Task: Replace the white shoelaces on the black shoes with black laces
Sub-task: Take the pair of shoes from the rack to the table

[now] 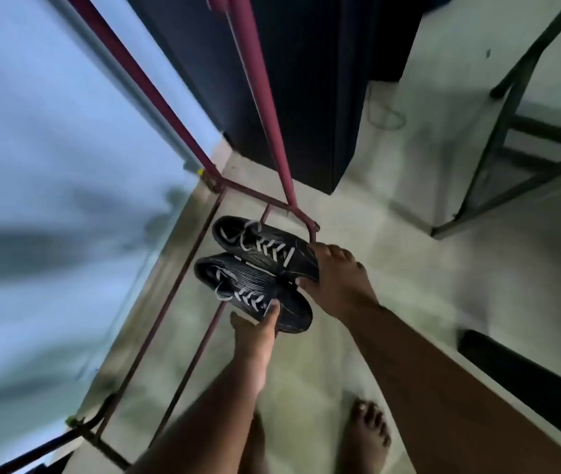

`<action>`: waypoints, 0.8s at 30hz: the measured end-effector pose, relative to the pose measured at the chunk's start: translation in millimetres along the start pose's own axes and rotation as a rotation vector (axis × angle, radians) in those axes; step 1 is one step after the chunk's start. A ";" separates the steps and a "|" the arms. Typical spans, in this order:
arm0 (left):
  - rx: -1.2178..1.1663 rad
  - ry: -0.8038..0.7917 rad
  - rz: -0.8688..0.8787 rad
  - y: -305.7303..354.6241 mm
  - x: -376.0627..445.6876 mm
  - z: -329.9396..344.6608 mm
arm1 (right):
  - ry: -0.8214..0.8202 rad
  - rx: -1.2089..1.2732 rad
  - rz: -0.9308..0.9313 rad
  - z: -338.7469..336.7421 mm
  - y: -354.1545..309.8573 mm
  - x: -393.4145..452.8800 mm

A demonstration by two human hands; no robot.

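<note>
Black shoes (pixel 258 271) side by side, left hand (pixel 255 331) gripping nearer, right hand (pixel 335 278) gripping farther

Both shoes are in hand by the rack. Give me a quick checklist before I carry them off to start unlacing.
1. Left hand grips the nearer shoe at its toe: ok.
2. Right hand grips the farther shoe at its toe: ok.
3. White laces threaded in both shoes: ok.
4. Shoes clear of the maroon rack frame: cannot tell.
5. Black laces in view: not ok.
6. Bare floor beside the bare foot: ok.
</note>
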State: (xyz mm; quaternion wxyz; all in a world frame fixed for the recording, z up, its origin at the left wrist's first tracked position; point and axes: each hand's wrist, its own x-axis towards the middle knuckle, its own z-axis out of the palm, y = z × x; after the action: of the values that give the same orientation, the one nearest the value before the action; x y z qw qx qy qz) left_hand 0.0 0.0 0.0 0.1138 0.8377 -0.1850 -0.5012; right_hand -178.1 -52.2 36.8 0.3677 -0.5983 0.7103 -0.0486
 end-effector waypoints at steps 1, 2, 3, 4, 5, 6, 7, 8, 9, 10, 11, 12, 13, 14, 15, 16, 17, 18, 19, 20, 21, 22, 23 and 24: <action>-0.034 0.027 0.010 2.0 9.2 3.9 | -0.003 -0.006 -0.036 7.1 0.0 12.1; -0.075 0.051 0.002 3.8 17.7 8.1 | -0.020 -0.014 -0.050 14.0 -2.0 22.3; -0.108 0.058 -0.004 6.3 24.5 12.2 | -0.038 -0.022 -0.060 23.1 -2.4 33.0; -0.154 0.054 -0.004 6.4 35.3 16.0 | -0.078 -0.025 -0.057 28.7 -6.2 41.3; -0.180 0.058 0.000 7.4 39.7 20.2 | -0.092 -0.032 -0.052 38.3 -8.1 49.1; -0.192 0.072 0.002 8.5 40.8 24.0 | -0.103 -0.052 -0.045 46.4 -10.0 52.3; -0.203 0.089 0.001 9.0 43.6 26.9 | -0.102 -0.093 -0.043 54.0 -9.9 56.3; -0.206 0.099 -0.001 5.9 51.2 29.7 | -0.107 -0.144 -0.043 58.2 -11.0 59.3; -0.216 0.107 0.002 4.3 56.7 31.1 | -0.101 -0.189 -0.047 62.9 -10.8 62.9; -0.231 0.108 0.010 2.9 61.0 32.0 | -0.103 -0.207 -0.044 65.8 -10.1 66.3; -0.242 0.099 0.016 1.7 62.5 32.7 | -0.112 -0.207 -0.035 67.5 -8.1 69.3; -0.255 0.095 0.024 -0.4 65.5 33.2 | -0.136 -0.192 -0.023 68.2 -6.4 72.7; -0.276 0.085 0.031 -2.4 67.4 32.7 | -0.158 -0.169 -0.009 67.3 -4.8 76.4; -0.312 0.073 0.043 -3.9 68.2 31.6 | -0.176 -0.144 0.003 65.5 -4.1 80.1; -0.346 0.063 0.063 -5.3 68.7 30.1 | -0.189 -0.125 0.015 64.0 -4.2 82.9; -0.378 0.062 0.093 -6.2 67.8 28.5 | -0.193 -0.111 0.021 62.4 -4.7 84.1; -0.383 0.070 0.124 -7.2 67.2 26.6 | -0.185 -0.101 0.026 62.8 -6.4 84.4; -0.375 0.081 0.157 -7.3 66.1 24.2 | -0.172 -0.086 0.030 63.6 -9.0 83.1; -0.361 0.096 0.186 -6.2 63.1 21.0 | -0.153 -0.051 0.033 64.9 -12.1 80.2; -0.353 0.114 0.210 -5.2 59.9 17.5 | -0.138 0.011 0.038 66.3 -15.4 75.9; -0.351 0.130 0.224 -4.3 56.8 14.0 | -0.116 0.083 0.046 67.7 -19.0 71.3; -0.357 0.145 0.229 -3.1 52.5 9.2 | -0.092 0.145 0.059 67.7 -23.3 65.4; -0.365 0.154 0.234 -0.8 46.2 3.9 | -0.071 0.187 0.078 66.9 -27.9 58.8; -0.367 0.158 0.247 1.2 39.7 -1.7 | -0.049 0.221 0.101 64.8 -32.0 51.3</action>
State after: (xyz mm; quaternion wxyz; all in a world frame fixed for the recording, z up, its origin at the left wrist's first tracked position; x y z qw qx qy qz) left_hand 18.3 -17.9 -30.4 0.3389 0.8105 -0.1823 -0.4415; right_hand -115.2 -82.6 -17.7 0.4507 -0.5189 0.7204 -0.0932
